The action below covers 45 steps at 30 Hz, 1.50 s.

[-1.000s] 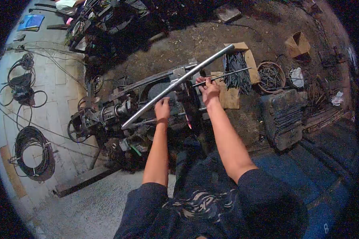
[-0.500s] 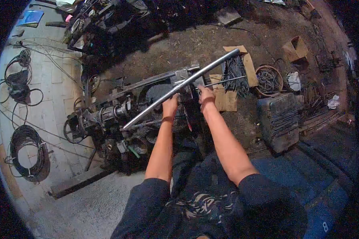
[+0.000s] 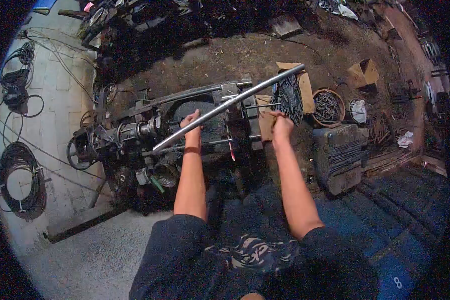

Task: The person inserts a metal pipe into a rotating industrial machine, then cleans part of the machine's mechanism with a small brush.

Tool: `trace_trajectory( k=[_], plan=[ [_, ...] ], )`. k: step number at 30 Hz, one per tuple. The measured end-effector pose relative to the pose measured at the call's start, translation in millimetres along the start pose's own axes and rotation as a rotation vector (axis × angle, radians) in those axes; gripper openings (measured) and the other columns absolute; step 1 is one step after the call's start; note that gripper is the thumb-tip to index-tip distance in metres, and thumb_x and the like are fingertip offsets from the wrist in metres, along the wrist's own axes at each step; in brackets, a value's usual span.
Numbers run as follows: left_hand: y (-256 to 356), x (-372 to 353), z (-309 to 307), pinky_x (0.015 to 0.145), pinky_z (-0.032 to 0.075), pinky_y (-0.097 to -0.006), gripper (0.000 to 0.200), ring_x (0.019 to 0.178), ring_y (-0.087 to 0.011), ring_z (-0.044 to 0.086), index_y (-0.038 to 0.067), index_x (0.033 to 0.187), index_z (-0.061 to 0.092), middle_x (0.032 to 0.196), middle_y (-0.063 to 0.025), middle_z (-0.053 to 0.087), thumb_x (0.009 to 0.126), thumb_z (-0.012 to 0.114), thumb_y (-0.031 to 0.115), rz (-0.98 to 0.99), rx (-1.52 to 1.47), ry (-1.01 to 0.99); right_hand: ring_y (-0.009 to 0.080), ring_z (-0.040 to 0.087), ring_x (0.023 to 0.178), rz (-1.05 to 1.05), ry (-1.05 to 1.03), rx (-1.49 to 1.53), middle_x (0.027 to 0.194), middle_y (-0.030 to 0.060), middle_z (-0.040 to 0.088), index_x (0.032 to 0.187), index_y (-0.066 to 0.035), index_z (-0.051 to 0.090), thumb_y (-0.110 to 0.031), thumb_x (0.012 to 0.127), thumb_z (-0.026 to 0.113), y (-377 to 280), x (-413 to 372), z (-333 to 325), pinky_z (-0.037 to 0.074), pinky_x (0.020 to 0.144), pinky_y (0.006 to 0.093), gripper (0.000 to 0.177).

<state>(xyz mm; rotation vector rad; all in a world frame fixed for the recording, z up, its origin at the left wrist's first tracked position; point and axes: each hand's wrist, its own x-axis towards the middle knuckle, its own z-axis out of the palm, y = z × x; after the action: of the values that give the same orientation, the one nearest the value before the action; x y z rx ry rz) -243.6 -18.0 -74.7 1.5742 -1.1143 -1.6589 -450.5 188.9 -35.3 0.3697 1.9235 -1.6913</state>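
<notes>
The left hand [image 3: 192, 125] is closed tight around a long steel pipe [image 3: 235, 99], fingers wrapped over the top and thumb underneath. The grip sits on the lower part of the pipe, not far above its near end. That end points down and left over the machine [image 3: 130, 136]. From the hand, the rest of the pipe slants up and to the right, crossing the top of the machine, and its far end reaches over a heap of thin dark rods [image 3: 288, 95].

The right hand [image 3: 281, 125] is off the pipe, below it and to its right, over a sheet of cardboard [image 3: 265, 126] at the near edge of the rod heap. Its fingers are curled inward, but I cannot tell whether they hold anything. A single thin rod [image 3: 259, 105] lies just above and left of this hand, beside the machine.

Further right stand a round basket [image 3: 328, 93] with bent metal pieces in it and a heavy metal block [image 3: 338, 152]. Coiled cable [image 3: 16, 180] lies on the pale floor, far to the left.
</notes>
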Motion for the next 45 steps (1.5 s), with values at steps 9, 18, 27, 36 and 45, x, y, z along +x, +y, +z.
trace_trajectory(
  k=[9,18,27,36,45],
  plan=[
    [2.5,-0.9,-13.8,0.040,0.043,-0.0234,0.027,0.045,-0.0099,0.053,-0.003,0.092,0.064,0.066,-0.0047,0.061,0.085,0.068,0.023,0.035,-0.024,-0.081,0.0085,0.041,0.044,0.002,-0.038,0.124,0.063,-0.0020,0.045,0.090,-0.003,0.063,-0.020,0.088,0.054,-54.0,22.8,-59.6,0.029,0.038,0.0233,0.020],
    [-4.7,6.5,-12.1,0.044,0.050,-0.0232,0.027,0.054,-0.0107,0.057,-0.004,0.093,0.064,0.072,-0.0065,0.063,0.087,0.066,0.022,0.053,0.068,-0.052,0.0069,0.047,0.051,-0.263,-0.102,-0.047,0.068,0.0000,0.053,0.091,-0.005,0.064,-0.025,0.090,0.055,-97.2,22.2,-43.0,0.035,0.044,0.0218,0.022],
    [1.3,-0.4,-13.5,0.043,0.049,-0.0246,0.028,0.053,-0.0144,0.058,-0.002,0.098,0.058,0.071,-0.0087,0.061,0.089,0.061,0.024,0.006,-0.072,-0.068,0.0076,0.050,0.056,-0.602,-0.064,-0.106,0.080,0.0032,0.060,0.100,-0.002,0.063,-0.017,0.088,0.055,-166.9,26.1,-25.3,0.041,0.050,0.0235,0.021],
    [9.2,-37.1,-39.5,0.042,0.046,-0.0254,0.026,0.054,-0.0184,0.057,0.000,0.108,0.050,0.081,-0.0145,0.062,0.093,0.047,0.021,-0.231,-0.219,0.059,0.0351,0.056,0.100,-1.527,-0.101,-1.133,0.116,0.0166,0.056,0.110,-0.003,0.061,-0.027,0.089,0.053,-204.6,23.8,-8.9,0.042,0.094,0.0445,0.033],
    [33.8,-71.4,-88.5,0.057,0.051,-0.0282,0.038,0.066,-0.0166,0.059,0.001,0.120,0.050,0.093,-0.0121,0.062,0.096,0.044,0.030,-0.187,-0.122,-0.304,0.0324,0.065,0.078,-0.331,-1.276,-1.367,0.083,0.0188,0.066,0.096,-0.008,0.070,-0.040,0.098,0.038,-117.4,-124.3,-115.3,0.049,0.076,0.0405,0.045]
  ],
)
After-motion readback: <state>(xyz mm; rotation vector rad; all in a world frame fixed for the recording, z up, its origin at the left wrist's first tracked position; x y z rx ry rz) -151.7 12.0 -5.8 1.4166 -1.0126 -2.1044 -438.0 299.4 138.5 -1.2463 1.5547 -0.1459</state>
